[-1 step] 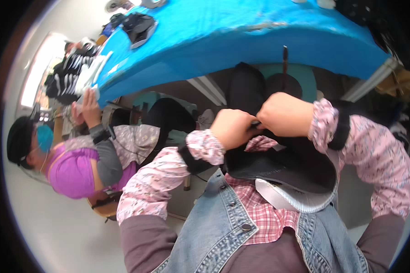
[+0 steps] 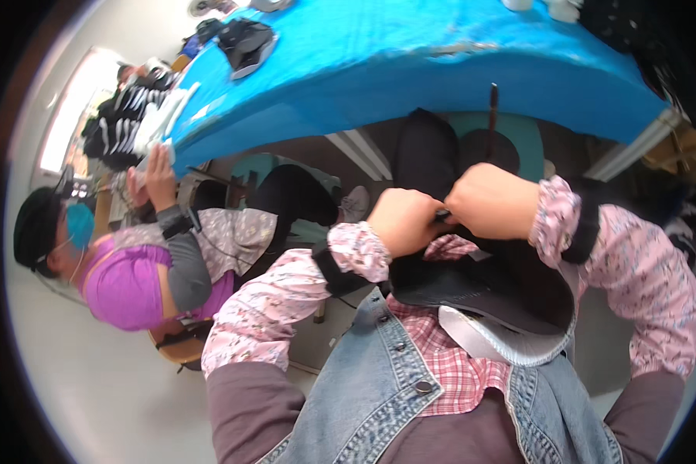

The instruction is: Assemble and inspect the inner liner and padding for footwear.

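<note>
A black cap [image 2: 487,290] rests in my lap against my body, its pale inner lining [image 2: 479,340] showing along the near edge. My left hand [image 2: 407,223] and my right hand [image 2: 493,203] meet above the cap's far side. Both hands are closed, fingertips pinching a small dark piece [image 2: 442,216] that looks like part of the cap's back strap. Most of that piece is hidden by my fingers. Below it, red plaid cloth [image 2: 450,247] shows through a gap in the cap.
Ahead stands a table under a blue cover [image 2: 348,85], with another dark cap [image 2: 247,46] on it. At left sits a co-worker in a purple top [image 2: 127,286], hands raised near the table's edge. Stacked black-and-white items [image 2: 124,124] lie beyond. White table legs [image 2: 359,153] stand below.
The whole view has shifted slightly, so the scene sits a little further right. My hands keep the same pinch on the cap.
</note>
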`<state>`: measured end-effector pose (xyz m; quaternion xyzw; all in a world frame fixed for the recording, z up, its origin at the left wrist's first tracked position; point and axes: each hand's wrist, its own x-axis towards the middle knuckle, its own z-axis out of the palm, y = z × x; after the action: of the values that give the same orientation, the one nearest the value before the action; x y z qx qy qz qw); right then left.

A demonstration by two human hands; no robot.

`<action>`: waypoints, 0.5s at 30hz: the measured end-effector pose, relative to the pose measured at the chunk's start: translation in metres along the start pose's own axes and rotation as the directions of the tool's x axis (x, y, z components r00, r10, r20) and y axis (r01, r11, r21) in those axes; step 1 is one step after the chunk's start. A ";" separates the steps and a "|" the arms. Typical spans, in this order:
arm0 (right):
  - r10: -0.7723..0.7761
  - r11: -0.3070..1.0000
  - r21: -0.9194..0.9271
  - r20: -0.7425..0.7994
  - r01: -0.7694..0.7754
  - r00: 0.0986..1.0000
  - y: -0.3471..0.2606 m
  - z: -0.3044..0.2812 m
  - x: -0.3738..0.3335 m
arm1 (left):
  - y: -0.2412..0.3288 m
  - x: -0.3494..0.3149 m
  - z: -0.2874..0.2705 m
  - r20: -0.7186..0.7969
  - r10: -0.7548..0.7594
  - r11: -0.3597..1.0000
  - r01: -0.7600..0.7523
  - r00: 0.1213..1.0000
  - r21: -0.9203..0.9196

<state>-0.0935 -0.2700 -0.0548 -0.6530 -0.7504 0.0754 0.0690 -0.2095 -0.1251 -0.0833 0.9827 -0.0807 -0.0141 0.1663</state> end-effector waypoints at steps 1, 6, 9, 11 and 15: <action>0.007 1.000 0.006 0.035 -0.007 0.999 -0.003 -0.001 -0.001 | 0.001 0.000 -0.001 0.039 0.005 1.000 -0.005 0.999 -0.007; -0.016 1.000 0.027 0.060 0.014 0.998 -0.004 0.004 0.002 | -0.002 -0.002 0.002 0.100 0.079 0.996 -0.083 0.992 0.035; 0.004 0.999 -0.037 0.095 0.000 0.996 -0.004 0.007 -0.001 | -0.001 -0.007 0.011 0.138 -0.006 0.998 -0.003 0.990 0.064; 0.028 0.999 -0.026 0.072 -0.027 0.997 0.001 0.007 0.000 | -0.014 -0.016 0.006 0.095 0.014 0.997 -0.021 0.995 0.073; 0.046 0.997 -0.066 0.034 -0.044 0.998 -0.003 0.004 -0.002 | -0.012 -0.023 0.002 0.170 -0.117 0.986 0.093 0.979 0.141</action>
<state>-0.0972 -0.2724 -0.0583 -0.6701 -0.7388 0.0639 0.0328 -0.2301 -0.1109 -0.0893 0.9893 -0.0438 -0.1049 0.0918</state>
